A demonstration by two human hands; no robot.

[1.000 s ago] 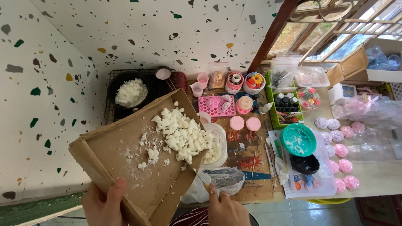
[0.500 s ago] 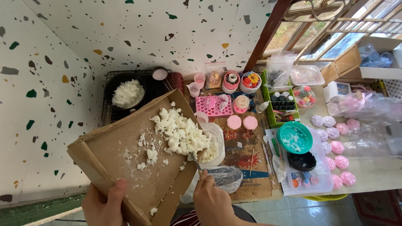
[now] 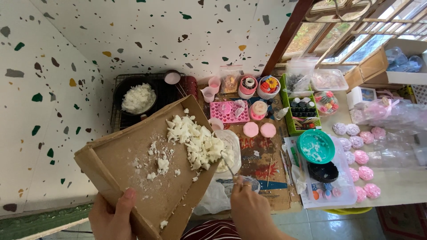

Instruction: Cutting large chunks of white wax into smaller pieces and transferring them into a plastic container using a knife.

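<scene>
The left hand grips the lower corner of a tilted cardboard tray at the lower left of the frame, white chunks heaped at its raised right edge. The right hand, bottom centre, holds a thin tool against the heap, above a white bowl. Further up sit a black pan, a pink mould and, right of centre, a teal bowl.

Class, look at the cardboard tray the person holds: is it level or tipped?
Tipped. The cardboard tray slants up from the left hand; white chunks heap along its right edge.
</scene>
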